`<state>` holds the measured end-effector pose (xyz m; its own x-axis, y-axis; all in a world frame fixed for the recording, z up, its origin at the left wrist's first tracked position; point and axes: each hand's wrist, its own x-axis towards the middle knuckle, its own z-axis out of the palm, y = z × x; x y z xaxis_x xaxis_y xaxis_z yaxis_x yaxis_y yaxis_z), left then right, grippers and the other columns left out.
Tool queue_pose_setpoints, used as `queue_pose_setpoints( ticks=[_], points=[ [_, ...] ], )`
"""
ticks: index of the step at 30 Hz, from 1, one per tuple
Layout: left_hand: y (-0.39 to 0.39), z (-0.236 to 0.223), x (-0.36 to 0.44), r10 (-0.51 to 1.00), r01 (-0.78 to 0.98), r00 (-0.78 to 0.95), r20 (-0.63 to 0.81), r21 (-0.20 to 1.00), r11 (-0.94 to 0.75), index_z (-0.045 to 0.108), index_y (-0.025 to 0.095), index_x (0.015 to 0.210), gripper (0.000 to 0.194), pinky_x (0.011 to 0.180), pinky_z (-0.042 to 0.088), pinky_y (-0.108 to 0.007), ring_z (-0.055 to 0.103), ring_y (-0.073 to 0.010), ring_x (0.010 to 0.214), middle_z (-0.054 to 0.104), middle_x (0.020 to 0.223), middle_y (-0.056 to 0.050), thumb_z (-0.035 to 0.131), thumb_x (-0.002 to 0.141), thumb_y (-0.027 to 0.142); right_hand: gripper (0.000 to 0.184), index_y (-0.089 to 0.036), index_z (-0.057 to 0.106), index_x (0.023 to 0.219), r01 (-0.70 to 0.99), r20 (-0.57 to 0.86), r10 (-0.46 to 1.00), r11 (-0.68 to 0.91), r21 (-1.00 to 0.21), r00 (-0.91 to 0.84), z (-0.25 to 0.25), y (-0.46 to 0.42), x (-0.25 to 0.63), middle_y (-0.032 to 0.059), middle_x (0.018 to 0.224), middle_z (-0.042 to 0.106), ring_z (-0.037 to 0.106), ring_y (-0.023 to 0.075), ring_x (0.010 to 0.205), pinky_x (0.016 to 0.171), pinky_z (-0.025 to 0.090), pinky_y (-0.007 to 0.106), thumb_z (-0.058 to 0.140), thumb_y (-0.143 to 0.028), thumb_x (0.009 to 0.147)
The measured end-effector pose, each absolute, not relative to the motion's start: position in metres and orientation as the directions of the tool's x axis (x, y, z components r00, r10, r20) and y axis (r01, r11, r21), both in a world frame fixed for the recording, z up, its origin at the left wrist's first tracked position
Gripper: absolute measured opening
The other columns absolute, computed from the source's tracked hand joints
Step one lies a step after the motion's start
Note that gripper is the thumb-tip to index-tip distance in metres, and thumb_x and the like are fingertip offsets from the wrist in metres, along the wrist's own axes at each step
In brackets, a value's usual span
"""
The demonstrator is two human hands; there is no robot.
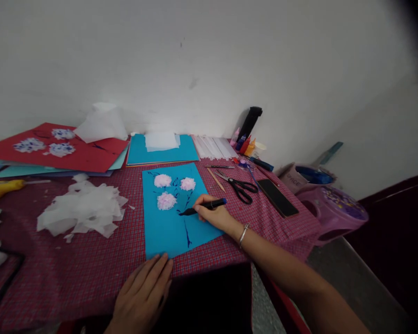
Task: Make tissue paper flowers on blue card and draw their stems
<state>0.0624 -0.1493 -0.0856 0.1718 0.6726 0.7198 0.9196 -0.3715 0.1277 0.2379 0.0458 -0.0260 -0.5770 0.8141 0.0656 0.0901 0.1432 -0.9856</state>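
The right hand [214, 214] was clenched round a marker [204, 206], its tip touching the blue sheet [170, 227] just right of the flowers; the left hand [144, 294] lay flat with fingers released and spread, fingertips pinning the sheet's near edge; the sheet sat mid-table on the checked cloth [73, 269], tilted a little. On it I counted three pink tissue flowers [166, 200] with dark blue stems drawn between and below them.

To my eye the risks were plain: the heel of the drawing hand rested on the sheet close to the stem lines, so it might smear ink if that was wet; if the left hand lifted, the sheet might slide on the cloth and throw the line off; a careless stroke leftward could mark a flower.

Far left lay one red sheet [87, 155] bearing three whitish flowers; one heap of white tissue scraps [81, 208] sat left of the blue sheet; to the right, one pair of scissors [242, 188], one dark phone [277, 197], and several small bottles [244, 144] by the wall, their number hard to tell.
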Motion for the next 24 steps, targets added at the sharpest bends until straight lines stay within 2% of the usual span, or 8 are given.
queue_pose_setpoints(
  ticks=[15,24],
  points=[
    [-0.1500,-0.0862,0.0620,0.685,0.923,0.165,0.709,0.134,-0.361,0.067,0.018,0.113,0.026,0.095,0.040,-0.036,0.064,-0.0226,0.101,0.071,0.112,-0.007,0.053,0.091,0.018,0.012,-0.020,0.051,0.070,0.103,0.111,0.817,0.204,-0.974,-0.566,-0.0279,0.0454,0.2360,-0.0071,0.053,0.045,0.041,0.0098,0.048,0.047,0.032,0.023,0.055,-0.023,0.080],
    [-0.1505,-0.0843,0.0619,0.691,0.920,0.178,0.701,0.130,-0.369,0.066,0.016,0.114,0.027,0.095,0.040,-0.036,0.064,-0.0234,0.101,0.071,0.113,-0.008,0.055,0.089,0.015,0.012,-0.020,0.052,0.066,0.108,0.169,0.815,0.272,-0.956,-0.554,-0.0284,0.0442,0.2313,-0.0052,0.062,0.049,0.045,0.0113,0.060,0.058,0.036,0.024,0.055,-0.020,0.077]
  ],
)
